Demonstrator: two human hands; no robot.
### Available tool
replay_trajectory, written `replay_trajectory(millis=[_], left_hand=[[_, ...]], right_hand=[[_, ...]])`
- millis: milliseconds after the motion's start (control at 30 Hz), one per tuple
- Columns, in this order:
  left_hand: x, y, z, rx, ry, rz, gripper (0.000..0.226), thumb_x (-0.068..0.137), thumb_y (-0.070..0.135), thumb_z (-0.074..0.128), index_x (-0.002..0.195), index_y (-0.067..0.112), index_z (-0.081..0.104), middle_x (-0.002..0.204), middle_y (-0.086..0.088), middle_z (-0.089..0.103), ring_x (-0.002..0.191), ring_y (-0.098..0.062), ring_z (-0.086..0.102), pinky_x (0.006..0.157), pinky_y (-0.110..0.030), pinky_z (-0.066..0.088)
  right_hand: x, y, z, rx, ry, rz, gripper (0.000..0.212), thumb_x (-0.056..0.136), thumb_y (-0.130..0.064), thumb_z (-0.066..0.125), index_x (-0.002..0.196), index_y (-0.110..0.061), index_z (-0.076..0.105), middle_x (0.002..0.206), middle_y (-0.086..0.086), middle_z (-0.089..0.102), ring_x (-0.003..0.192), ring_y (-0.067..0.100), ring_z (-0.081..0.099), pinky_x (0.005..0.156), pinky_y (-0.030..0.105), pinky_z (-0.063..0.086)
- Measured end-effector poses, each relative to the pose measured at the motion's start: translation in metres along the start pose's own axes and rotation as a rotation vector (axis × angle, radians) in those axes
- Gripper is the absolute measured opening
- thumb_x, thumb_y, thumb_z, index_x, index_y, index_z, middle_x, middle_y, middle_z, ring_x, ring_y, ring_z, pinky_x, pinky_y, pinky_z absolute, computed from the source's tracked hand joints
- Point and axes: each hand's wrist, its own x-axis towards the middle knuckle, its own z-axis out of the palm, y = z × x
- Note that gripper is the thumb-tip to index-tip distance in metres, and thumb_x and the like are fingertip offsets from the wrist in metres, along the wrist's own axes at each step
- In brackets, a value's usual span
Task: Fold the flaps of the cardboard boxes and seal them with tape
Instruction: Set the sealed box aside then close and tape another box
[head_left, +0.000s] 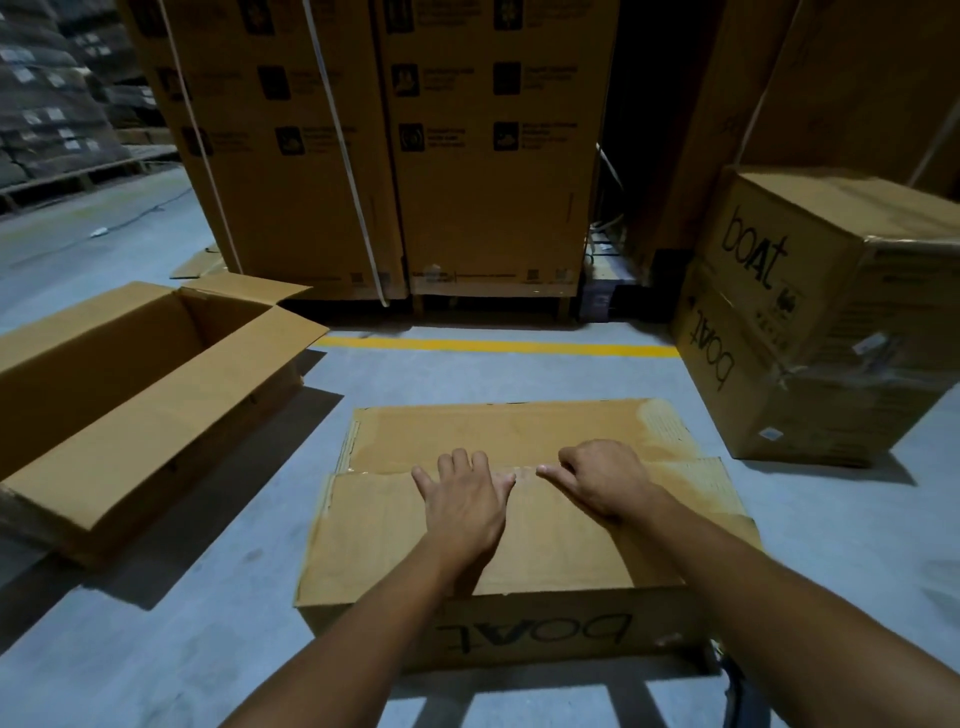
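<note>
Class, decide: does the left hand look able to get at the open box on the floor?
Probably yes: the left hand lies flat on the closed box, and only bare floor separates it from the open box.

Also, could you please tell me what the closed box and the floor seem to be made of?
Closed box: brown corrugated cardboard, matte; fluting shows at the flap edges. A shiny strip along its seam looks like clear tape. Floor: probably smooth grey concrete, faintly glossy.
</note>
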Motion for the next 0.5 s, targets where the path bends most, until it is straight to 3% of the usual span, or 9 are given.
replay_trajectory(millis=[67, 133, 267, 400, 500], left_hand=[[-0.005, 0.011, 0.007, -0.016, -0.014, 0.031, 0.057, 0.100, 0.062, 0.019, 0.134, 0.021, 0.040, 0.138, -0.009, 0.043, 0.128, -0.030, 0.038, 0.107, -0.063, 0.021], [-0.009, 0.024, 0.014, -0.052, -0.036, 0.097, 0.063, 0.100, 0.063, 0.018, 0.148, 0.023, 0.029, 0.152, -0.013, 0.031, 0.142, -0.033, 0.025, 0.112, -0.065, 0.014], [-0.008, 0.069, 0.023, -0.118, -0.104, 0.325, 0.066, 0.103, 0.058, 0.018, 0.158, 0.022, 0.011, 0.166, -0.009, 0.006, 0.153, -0.026, -0.003, 0.122, -0.057, 0.001], [-0.005, 0.123, 0.033, -0.120, -0.160, 0.479, 0.065, 0.104, 0.055, 0.020, 0.159, 0.020, 0.009, 0.167, -0.007, 0.003, 0.154, -0.023, -0.006, 0.122, -0.055, 0.000], [-0.005, 0.166, 0.040, -0.102, -0.190, 0.550, 0.066, 0.103, 0.056, 0.021, 0.157, 0.020, 0.014, 0.167, -0.007, 0.005, 0.154, -0.024, -0.003, 0.119, -0.062, -0.001]], right_hand=[[-0.013, 0.002, 0.013, -0.033, 0.065, 0.068, 0.046, 0.102, -0.060, 0.033, 0.109, -0.022, 0.058, 0.109, 0.004, 0.059, 0.098, 0.021, 0.053, 0.085, 0.039, 0.047], [-0.027, 0.004, 0.025, 0.002, 0.099, 0.102, 0.039, 0.103, -0.054, 0.034, 0.123, -0.026, 0.052, 0.124, 0.005, 0.050, 0.112, 0.024, 0.047, 0.094, 0.044, 0.043], [-0.053, 0.020, 0.033, 0.026, 0.145, 0.172, 0.035, 0.105, -0.043, 0.032, 0.127, -0.025, 0.053, 0.130, 0.005, 0.052, 0.119, 0.025, 0.045, 0.101, 0.046, 0.038], [-0.088, 0.060, 0.034, 0.048, 0.167, 0.376, 0.032, 0.104, -0.035, 0.038, 0.125, -0.021, 0.056, 0.131, 0.007, 0.053, 0.122, 0.029, 0.044, 0.099, 0.047, 0.036], [-0.120, 0.094, 0.039, 0.147, 0.215, 0.510, 0.027, 0.102, -0.028, 0.042, 0.122, -0.019, 0.058, 0.129, 0.007, 0.053, 0.119, 0.030, 0.045, 0.092, 0.045, 0.042]])
